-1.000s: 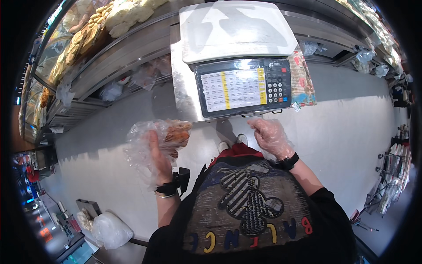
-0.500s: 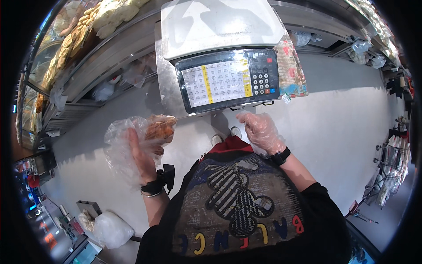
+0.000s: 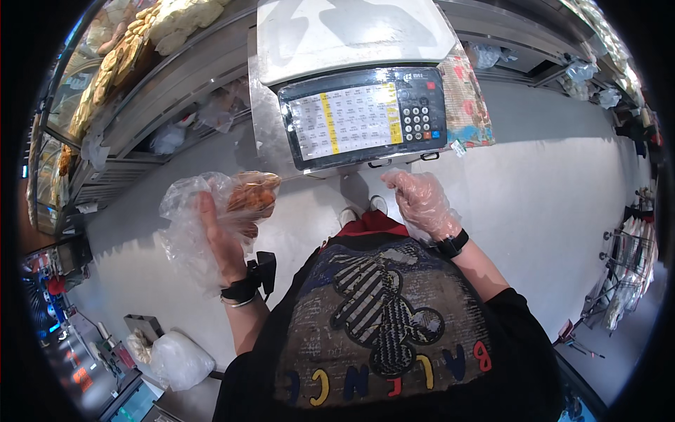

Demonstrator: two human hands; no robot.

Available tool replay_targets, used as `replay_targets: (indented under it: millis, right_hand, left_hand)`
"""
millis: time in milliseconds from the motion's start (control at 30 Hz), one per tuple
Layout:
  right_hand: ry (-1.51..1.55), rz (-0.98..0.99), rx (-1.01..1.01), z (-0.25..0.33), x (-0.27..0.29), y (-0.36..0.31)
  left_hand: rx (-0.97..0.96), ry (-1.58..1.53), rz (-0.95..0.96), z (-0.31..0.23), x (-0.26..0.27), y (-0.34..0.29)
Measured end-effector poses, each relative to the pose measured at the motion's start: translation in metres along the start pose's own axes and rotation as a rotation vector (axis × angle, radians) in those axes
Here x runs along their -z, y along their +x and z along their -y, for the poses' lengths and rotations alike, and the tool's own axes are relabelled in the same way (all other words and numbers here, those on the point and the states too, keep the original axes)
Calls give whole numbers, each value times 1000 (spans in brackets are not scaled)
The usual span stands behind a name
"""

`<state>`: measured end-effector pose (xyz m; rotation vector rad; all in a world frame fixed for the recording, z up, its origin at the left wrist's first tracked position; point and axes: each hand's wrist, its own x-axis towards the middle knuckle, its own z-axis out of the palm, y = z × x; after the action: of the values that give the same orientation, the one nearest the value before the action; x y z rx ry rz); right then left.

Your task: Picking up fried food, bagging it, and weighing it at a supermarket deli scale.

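Note:
My left hand (image 3: 219,238) is closed on a clear plastic bag (image 3: 188,224). Orange-brown food pieces (image 3: 251,198) show through the bag's film on the side toward the scale; their exact kind is hard to make out. A thin transparent glove covers my right hand (image 3: 424,204), which hovers just below the scale's front edge with its fingers curled together and nothing visible in them. Ahead of both hands stands a weighing scale (image 3: 344,42) with a white pan and a black key panel (image 3: 362,119) of labelled buttons.
The scale rests on a metal stand (image 3: 266,133), with a patterned box (image 3: 470,98) on its right. Metal counters with food (image 3: 116,60) curve along the far left. A white bag (image 3: 181,363) lies at lower left; a wheeled rack (image 3: 619,267) stands at right.
Both hands have shifted slightly upward in the picture, the left also a little to the left with the bag of food. My right hand stays curled.

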<state>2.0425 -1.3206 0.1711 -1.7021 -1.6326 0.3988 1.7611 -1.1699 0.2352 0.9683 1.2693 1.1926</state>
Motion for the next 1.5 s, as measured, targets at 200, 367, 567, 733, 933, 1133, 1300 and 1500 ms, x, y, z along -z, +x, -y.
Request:
replay_targets:
  millis: [200,367,567,733,933,1133,1300,1500]
  right_hand:
    - [-12,19,-4,-1,2,-3]
    - [8,16,-17,8,6,-6]
    - [6,27,-25,13,7,-13]
    - [-16,8,-27,13,6,-16]
    - [-64,-22,-20,15,5,-17]
    - [-81,-62,58,23,5,-12]
    - [-79,-93,70,24,3,-14]
    - [-87,-82,29,22,5,-19]
  left_hand:
    - [-105,302,8,-10,-3,-9]
    - [-418,656,54,-11,8,-9]
    - [-487,495,-29,-8,4,-6]
    - [-112,205,-12,-15,6,-13]
    - [-128,216,-56,-10,14,-12]
    - [-138,121,1,-4,27,-5]
    - [-229,241,-27,-4,29,-5]
    - [-1109,1030,261,-42,13,8]
